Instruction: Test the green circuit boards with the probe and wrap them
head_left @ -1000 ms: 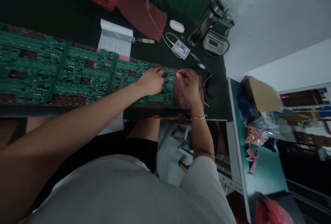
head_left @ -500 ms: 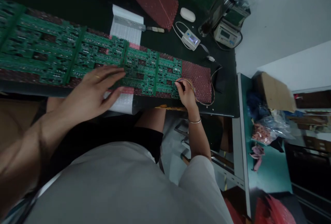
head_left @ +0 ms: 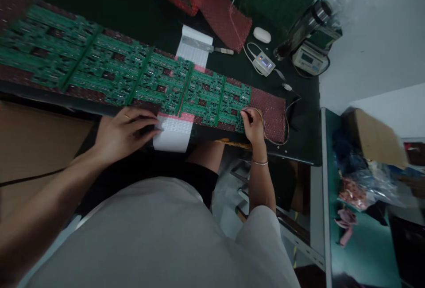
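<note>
A long row of green circuit boards (head_left: 159, 82) lies on red bubble wrap (head_left: 270, 115) along the table's front edge. My right hand (head_left: 255, 127) is at the right end of the row, its thumb and forefinger pinched on a thin wire lead (head_left: 286, 124) that loops off to the right. Its fingers hide the tip of the lead. My left hand (head_left: 128, 130) is in front of the boards with its fingers stretched out and thumb slightly apart. The fingertips reach the left edge of a white printed sheet (head_left: 172, 135) that runs beneath the boards.
Behind the boards a metal ruler (head_left: 197, 44) lies on paper. A small meter with a lit screen (head_left: 264, 63), a white oval case (head_left: 262, 35), a bottle (head_left: 303, 26) and a boxy instrument (head_left: 308, 60) stand at the back right. Red bubble wrap (head_left: 229, 20) lies behind.
My left hand has moved off the boards, toward me, to the edge of the white sheet. My right hand stays pinched on the lead at the row's right end. The view has shifted left.
</note>
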`<state>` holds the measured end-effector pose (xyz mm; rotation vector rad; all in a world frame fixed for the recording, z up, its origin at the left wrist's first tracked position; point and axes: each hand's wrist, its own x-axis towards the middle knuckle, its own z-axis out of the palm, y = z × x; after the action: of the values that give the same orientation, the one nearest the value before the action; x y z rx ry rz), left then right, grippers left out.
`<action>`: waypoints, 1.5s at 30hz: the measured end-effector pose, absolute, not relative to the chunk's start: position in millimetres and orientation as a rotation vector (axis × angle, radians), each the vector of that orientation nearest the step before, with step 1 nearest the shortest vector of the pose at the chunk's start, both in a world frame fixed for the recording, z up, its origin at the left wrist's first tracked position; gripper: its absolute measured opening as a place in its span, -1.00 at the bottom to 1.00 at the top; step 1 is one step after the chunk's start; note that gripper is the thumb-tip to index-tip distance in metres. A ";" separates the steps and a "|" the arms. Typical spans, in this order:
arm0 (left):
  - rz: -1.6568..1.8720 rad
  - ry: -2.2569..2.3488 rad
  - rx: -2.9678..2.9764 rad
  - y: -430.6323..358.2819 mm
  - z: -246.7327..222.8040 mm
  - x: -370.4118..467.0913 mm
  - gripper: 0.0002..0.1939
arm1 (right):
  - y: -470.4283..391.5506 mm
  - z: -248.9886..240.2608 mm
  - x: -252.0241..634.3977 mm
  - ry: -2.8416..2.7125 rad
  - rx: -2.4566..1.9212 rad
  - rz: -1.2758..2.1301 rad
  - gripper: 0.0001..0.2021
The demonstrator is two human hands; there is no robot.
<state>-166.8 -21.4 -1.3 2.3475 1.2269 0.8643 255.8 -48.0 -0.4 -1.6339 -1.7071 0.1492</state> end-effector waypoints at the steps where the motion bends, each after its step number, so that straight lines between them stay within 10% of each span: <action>1: 0.865 1.220 2.351 -20.6 -3.4 -166.2 -0.73 | -48.4 -0.7 255.6 -1.705 -1.636 0.144 -0.53; 20: 0.873 1.264 2.116 -27.9 31.6 -150.8 -0.77 | -52.7 0.3 252.1 -1.637 -1.637 0.209 -0.56; 33: 0.658 0.771 2.238 4.4 17.0 61.3 -0.81 | -47.4 -6.7 262.9 -1.418 -1.626 0.266 -0.51; 45: 0.612 0.927 2.303 0.2 10.4 82.9 -0.81 | -45.5 -7.7 262.0 -1.498 -1.654 0.180 -0.54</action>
<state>82.9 0.2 10.4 2.3030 0.9265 0.6123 262.0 -45.5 -7.7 -1.6542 -1.4981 0.1803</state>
